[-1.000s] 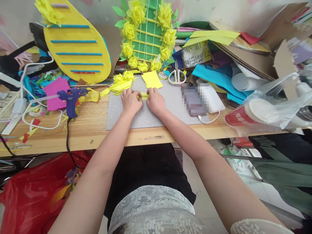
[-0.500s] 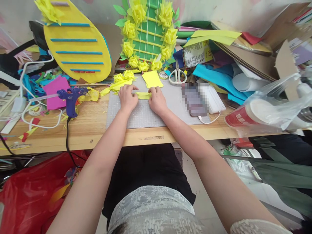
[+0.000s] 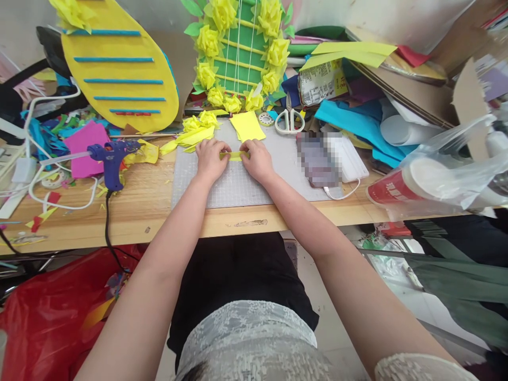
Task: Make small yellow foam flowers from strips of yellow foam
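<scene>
A narrow folded strip of yellow crepe paper [image 3: 235, 156] stretches between my two hands, just over the grey cutting mat [image 3: 238, 190]. My left hand [image 3: 212, 159] pinches its left end with thumb and fingers. At the right end my right hand [image 3: 257, 159] grips it the same way. Behind my hands lies a stack of yellow paper squares [image 3: 248, 126]. Yellow paper flowers and petals [image 3: 196, 129] are heaped beyond my left hand. The ends of the strip are hidden under my fingers.
A purple glue gun [image 3: 113, 161] stands left of the mat. White-handled scissors [image 3: 289, 121], a blurred phone [image 3: 318, 159] and a white power bank [image 3: 346, 157] are to the right. A bagged red cup [image 3: 392, 188] sits near the edge. Behind stand a yellow striped cutout [image 3: 123, 69] and a green flowered one [image 3: 242, 58].
The yellow strip between my hands looks narrower and shorter now. My hands have come slightly closer together. The view has shifted a little.
</scene>
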A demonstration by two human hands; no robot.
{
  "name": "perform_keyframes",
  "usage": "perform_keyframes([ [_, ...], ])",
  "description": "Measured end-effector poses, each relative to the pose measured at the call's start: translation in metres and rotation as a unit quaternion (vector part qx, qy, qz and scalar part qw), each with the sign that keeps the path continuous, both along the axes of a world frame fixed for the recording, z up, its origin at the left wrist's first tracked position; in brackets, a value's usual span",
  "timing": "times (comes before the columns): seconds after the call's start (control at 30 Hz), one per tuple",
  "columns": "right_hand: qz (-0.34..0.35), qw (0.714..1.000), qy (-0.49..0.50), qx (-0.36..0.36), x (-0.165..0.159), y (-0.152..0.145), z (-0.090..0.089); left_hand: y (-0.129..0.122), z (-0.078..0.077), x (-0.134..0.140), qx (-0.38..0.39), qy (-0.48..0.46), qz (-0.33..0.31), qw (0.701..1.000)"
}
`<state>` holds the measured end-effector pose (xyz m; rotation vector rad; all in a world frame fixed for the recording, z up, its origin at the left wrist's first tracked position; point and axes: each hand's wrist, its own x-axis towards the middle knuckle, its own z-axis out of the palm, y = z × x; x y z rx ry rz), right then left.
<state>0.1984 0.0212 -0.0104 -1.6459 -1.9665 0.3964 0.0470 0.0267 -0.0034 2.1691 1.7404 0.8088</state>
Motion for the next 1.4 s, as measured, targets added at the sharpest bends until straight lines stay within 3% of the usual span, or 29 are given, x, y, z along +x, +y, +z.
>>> perform_keyframes([
  [0.3,0.057,0.998,-0.021,0.018,0.004,-0.007,0.000,-0.011,-0.001,-0.005,0.002,0.024,-0.038,0.999],
  [0.8,0.077,0.997,-0.009,0.007,0.007,-0.003,-0.001,-0.013,-0.004,-0.007,-0.001,0.016,-0.039,0.999],
  [1.07,0.106,0.984,0.142,-0.023,0.010,-0.001,0.001,-0.013,-0.005,-0.003,-0.041,-0.170,-0.042,0.984],
  [1.4,0.075,0.970,0.224,-0.060,0.011,0.004,-0.002,-0.006,-0.013,-0.002,-0.075,-0.276,-0.043,0.957],
])
